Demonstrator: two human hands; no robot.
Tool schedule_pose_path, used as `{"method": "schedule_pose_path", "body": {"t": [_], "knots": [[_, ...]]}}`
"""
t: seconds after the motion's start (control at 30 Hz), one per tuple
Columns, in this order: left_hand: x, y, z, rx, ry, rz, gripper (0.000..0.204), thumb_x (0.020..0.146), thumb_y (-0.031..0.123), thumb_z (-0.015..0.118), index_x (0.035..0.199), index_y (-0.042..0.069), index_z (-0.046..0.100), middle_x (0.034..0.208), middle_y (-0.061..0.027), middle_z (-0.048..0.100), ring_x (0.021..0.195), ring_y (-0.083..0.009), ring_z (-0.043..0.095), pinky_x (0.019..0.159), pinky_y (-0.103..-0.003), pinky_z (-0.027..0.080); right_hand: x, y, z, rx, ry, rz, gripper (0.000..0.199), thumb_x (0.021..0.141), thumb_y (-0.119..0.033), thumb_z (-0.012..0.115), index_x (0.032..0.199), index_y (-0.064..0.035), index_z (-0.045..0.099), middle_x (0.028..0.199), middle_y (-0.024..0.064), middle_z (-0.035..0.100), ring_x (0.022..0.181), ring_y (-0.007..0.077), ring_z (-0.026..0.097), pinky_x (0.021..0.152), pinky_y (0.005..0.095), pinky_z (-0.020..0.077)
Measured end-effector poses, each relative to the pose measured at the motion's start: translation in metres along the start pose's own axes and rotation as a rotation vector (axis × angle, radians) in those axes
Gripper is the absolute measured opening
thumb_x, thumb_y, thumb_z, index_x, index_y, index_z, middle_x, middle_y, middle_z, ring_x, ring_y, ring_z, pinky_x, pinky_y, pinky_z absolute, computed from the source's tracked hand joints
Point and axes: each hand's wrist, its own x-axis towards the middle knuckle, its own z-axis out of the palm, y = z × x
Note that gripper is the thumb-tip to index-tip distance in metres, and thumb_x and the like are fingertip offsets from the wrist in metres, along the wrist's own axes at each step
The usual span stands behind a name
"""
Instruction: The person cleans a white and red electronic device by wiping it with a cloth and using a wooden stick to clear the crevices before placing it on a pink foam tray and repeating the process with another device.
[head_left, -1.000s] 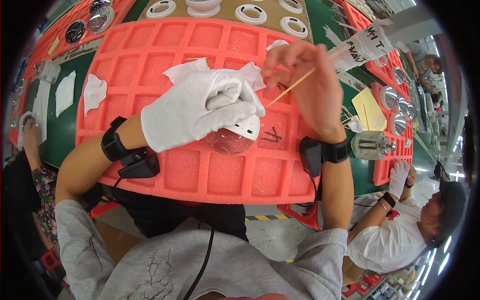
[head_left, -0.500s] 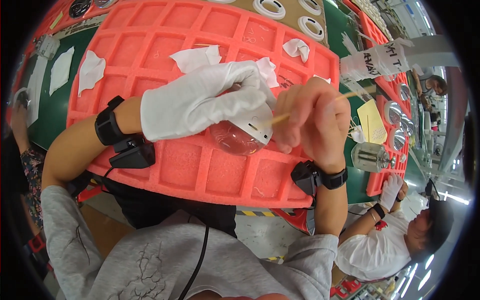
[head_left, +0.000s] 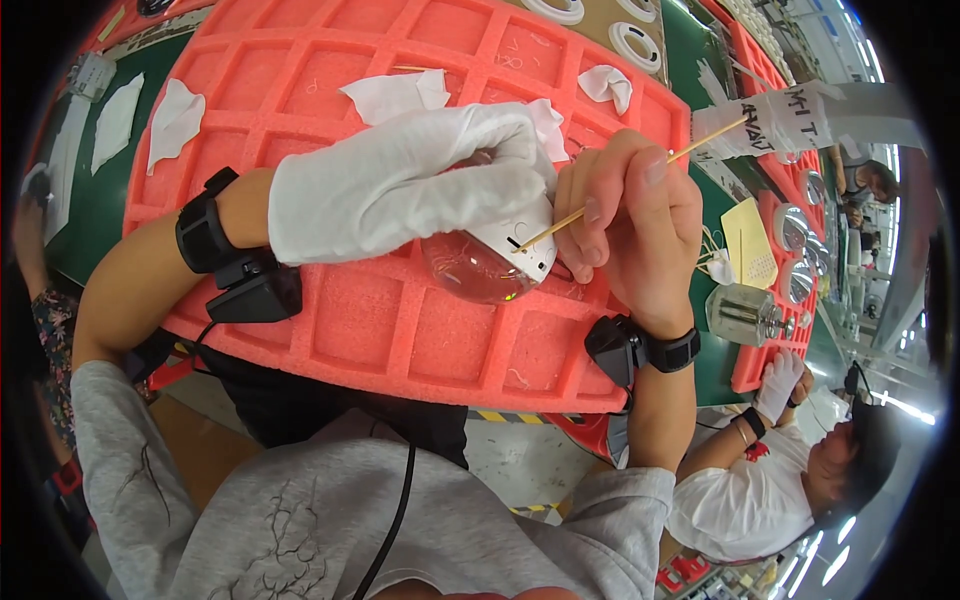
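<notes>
My left hand (head_left: 400, 190), in a white glove, is closed around a dome-shaped device (head_left: 480, 268) with a clear bubble and a white rim. Its white side, marked by a dark slot, faces right. Bare, my right hand (head_left: 630, 220) pinches a thin wooden stick (head_left: 692, 148). The stick's lower end meets the white side beside the slot; its upper end points up and right. Under both hands lies a red foam tray (head_left: 395, 365) with square pockets.
Crumpled white cloths (head_left: 395, 97) lie on the tray. On the green table (head_left: 712, 375) at right stand a glass jar with a metal top (head_left: 742, 315) and a yellow card (head_left: 745, 245). A wrapped grey post (head_left: 860, 107) rises beyond. A co-worker (head_left: 770, 490) sits at right.
My right hand has tilted the stick more steeply, and its lower end has come to the white side near the slot. My left hand and the device have shifted only slightly.
</notes>
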Motion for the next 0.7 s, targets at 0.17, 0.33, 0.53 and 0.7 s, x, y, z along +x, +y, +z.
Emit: {"method": "schedule_pose_path", "body": {"t": [0.17, 0.33, 0.53, 0.7], "knots": [[0.0, 0.006, -0.003, 0.005, -0.029, -0.08, 0.035, 0.106, 0.04, 0.044, 0.095, 0.007, 0.047, 0.095, -0.0024, 0.053, 0.083, -0.0125, 0.046, 0.078, -0.028, 0.041, 0.001, 0.004, -0.005, 0.127, -0.046, -0.008, 0.047, 0.112, -0.034, 0.03, 0.08, -0.0048, 0.048, 0.057, 0.0044, 0.046, 0.046, 0.0127, 0.041, 0.042, 0.0248, 0.0359], [0.0, 0.002, -0.002, 0.004, -0.042, -0.08, 0.035, 0.106, 0.04, 0.045, 0.096, 0.007, 0.047, 0.094, -0.0028, 0.053, 0.084, -0.0125, 0.047, 0.077, -0.028, 0.041, 0.0, 0.003, -0.003, 0.08, -0.037, -0.006, 0.047, 0.112, -0.034, 0.029, 0.081, -0.005, 0.048, 0.057, 0.0049, 0.046, 0.046, 0.0132, 0.04, 0.042, 0.025, 0.036], [0.0, -0.006, 0.001, -0.013, 0.013, 0.05, 0.026, 0.109, 0.028, 0.046, 0.096, 0.006, 0.051, 0.085, -0.0008, 0.052, 0.08, -0.0107, 0.049, 0.073, -0.028, 0.043, 0.0, 0.001, -0.001, 0.043, -0.02, 0.011, 0.046, 0.112, -0.034, 0.029, 0.081, -0.0053, 0.048, 0.058, 0.0051, 0.046, 0.046, 0.0134, 0.04, 0.042, 0.0252, 0.036], [-0.001, -0.004, 0.0, 0.023, 0.004, 0.017, 0.026, 0.109, 0.027, 0.046, 0.098, 0.005, 0.053, 0.085, -0.0013, 0.053, 0.079, -0.0105, 0.049, 0.073, -0.028, 0.043, 0.002, 0.004, -0.005, 0.135, -0.058, -0.009, 0.046, 0.112, -0.035, 0.03, 0.081, -0.0054, 0.047, 0.059, 0.0051, 0.047, 0.046, 0.0135, 0.04, 0.041, 0.0253, 0.036]]}}
